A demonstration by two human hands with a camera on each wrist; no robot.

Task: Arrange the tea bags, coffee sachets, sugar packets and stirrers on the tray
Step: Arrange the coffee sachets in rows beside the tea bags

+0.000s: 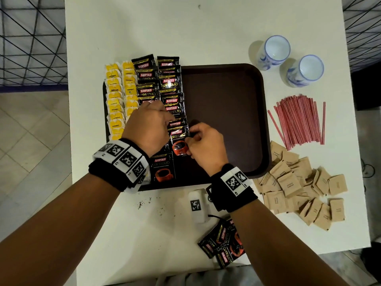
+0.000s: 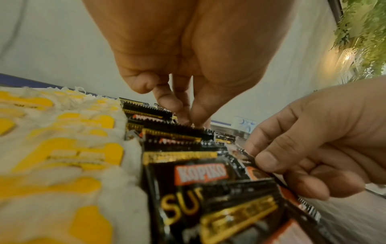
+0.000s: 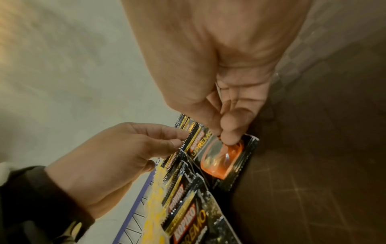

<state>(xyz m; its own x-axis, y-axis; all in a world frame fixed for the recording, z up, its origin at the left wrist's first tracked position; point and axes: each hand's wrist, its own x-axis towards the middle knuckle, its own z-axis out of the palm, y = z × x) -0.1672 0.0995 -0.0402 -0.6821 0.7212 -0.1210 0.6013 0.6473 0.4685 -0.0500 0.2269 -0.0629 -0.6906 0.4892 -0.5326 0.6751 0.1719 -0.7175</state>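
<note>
On the brown tray, yellow tea bags fill two columns at the left, and black coffee sachets overlap in two columns beside them. My right hand pinches the right edge of the front sachet of the second column, by its orange cup picture. My left hand pinches a serrated sachet top just behind; whether it is the same sachet I cannot tell. Red stirrers and brown sugar packets lie on the table right of the tray.
A few loose coffee sachets lie near the table's front edge under my right forearm. Two blue-and-white cups stand behind the tray's right corner. A small white block with a marker lies in front of the tray. The tray's right half is bare.
</note>
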